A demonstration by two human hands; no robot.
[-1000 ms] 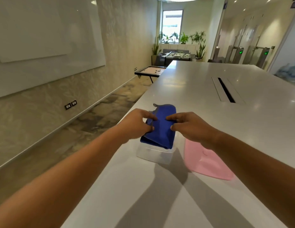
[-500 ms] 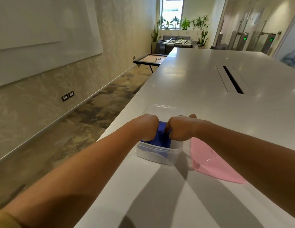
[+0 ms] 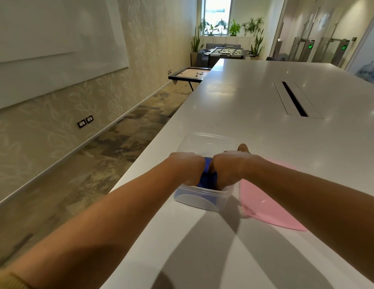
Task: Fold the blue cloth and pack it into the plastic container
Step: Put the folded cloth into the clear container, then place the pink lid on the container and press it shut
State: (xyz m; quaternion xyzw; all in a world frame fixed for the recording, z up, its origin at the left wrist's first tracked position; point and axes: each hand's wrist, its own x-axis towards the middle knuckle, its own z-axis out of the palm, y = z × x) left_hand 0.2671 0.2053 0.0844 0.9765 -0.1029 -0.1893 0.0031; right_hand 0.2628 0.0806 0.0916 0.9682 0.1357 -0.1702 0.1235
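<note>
Both hands are curled into loose fists, knuckles up, pressing down side by side into the mouth of the container. The left hand (image 3: 187, 168) and the right hand (image 3: 228, 168) nearly touch, and the folded blue cloth (image 3: 207, 178) shows only as a narrow strip in the gap between them and just below. The fingers are bent under and hidden, so I cannot tell whether they pinch the fabric or merely push on it; the posture reads as tamping the cloth down so it sits below the rim.

Under the hands, the clear plastic container (image 3: 199, 198) stands on the white table (image 3: 255, 122), near its left edge. A blue tint through the near wall suggests the cloth has reached well down inside. One finger of the right hand sticks out past the far side, perhaps bracing there.

Just beside the right hand, touching or almost touching the container's right wall, lies a flat pink lid (image 3: 263, 205), probably kept close for closing once the hands come out. Beyond the hands, the table runs away bare apart from a dark cable slot (image 3: 294, 99), well apart from the work.
</note>
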